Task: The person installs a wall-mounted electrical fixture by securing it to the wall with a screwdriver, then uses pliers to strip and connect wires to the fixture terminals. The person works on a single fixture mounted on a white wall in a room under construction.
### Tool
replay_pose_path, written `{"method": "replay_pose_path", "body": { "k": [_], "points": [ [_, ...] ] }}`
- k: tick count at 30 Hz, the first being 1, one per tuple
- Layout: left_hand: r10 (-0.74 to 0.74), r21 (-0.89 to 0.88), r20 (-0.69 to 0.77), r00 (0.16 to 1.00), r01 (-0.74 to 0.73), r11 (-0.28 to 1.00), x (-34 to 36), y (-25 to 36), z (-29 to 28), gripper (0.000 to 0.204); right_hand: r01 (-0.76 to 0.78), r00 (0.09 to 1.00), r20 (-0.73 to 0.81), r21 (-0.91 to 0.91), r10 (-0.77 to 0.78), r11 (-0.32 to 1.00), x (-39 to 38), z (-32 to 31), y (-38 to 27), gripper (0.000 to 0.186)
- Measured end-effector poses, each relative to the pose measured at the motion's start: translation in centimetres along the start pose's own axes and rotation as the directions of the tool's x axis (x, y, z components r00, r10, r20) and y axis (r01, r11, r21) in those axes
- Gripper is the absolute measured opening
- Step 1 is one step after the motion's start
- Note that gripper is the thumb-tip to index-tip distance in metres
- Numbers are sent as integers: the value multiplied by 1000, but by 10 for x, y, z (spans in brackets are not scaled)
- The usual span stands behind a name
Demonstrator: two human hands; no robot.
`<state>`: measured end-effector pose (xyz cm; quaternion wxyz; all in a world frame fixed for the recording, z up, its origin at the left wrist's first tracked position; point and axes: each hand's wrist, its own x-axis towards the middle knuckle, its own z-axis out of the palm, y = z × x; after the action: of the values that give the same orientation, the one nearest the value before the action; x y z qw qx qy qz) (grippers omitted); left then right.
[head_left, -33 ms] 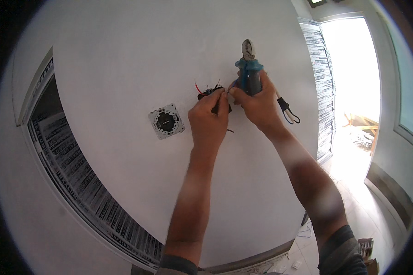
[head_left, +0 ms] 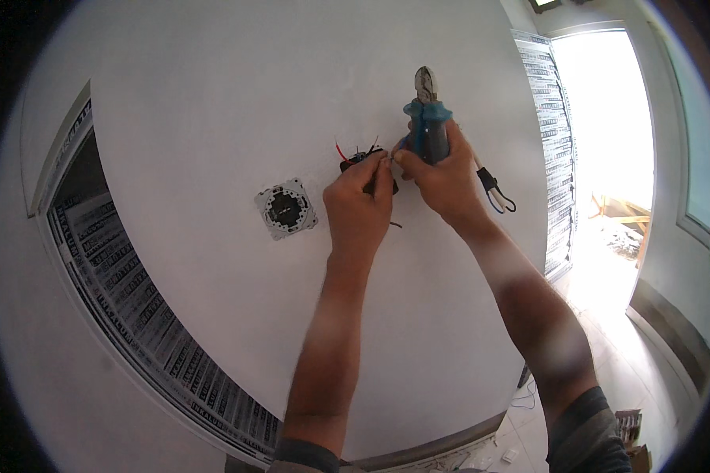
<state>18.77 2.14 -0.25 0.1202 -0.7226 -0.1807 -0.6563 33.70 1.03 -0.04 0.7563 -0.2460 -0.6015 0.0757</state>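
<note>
My left hand [head_left: 357,201] has its fingertips pinched at the black box [head_left: 370,187] in the white wall, where short red [head_left: 339,150] and dark wires stick out; a thin wire seems to run between the fingertips. My right hand [head_left: 446,183] grips blue-and-grey pliers [head_left: 427,132], metal jaws upward, with its thumb beside the left fingertips. Right of that hand hangs a looped black-and-white cable end [head_left: 493,189]; where it is held is hidden. A grey square fitting with a dark round centre [head_left: 286,210] sits on the wall to the left.
A doorway frame [head_left: 55,189] with patterned film-covered panels is at left. At right stand a film-covered door [head_left: 554,158] and a bright opening. Below lie a tiled floor [head_left: 607,355], small white items [head_left: 510,455] and a carton [head_left: 639,459].
</note>
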Motion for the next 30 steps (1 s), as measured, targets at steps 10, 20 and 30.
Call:
{"method": "replay_pose_path", "body": {
  "k": [10, 20, 30],
  "points": [
    [-87, -131, 98, 991, 99, 986, 10, -1, -4, 21, 21, 1000, 8, -72, -21, 997, 6, 0, -4, 45],
    [-110, -121, 53, 992, 116, 986, 9, -1, 3, 21, -263, 943, 105, -347, 316, 900, -57, -41, -31, 34],
    [-66, -118, -25, 998, 63, 991, 6, -4, 10, 22, -321, 845, 144, -636, 516, 702, -51, -39, -73, 33]
  ]
}}
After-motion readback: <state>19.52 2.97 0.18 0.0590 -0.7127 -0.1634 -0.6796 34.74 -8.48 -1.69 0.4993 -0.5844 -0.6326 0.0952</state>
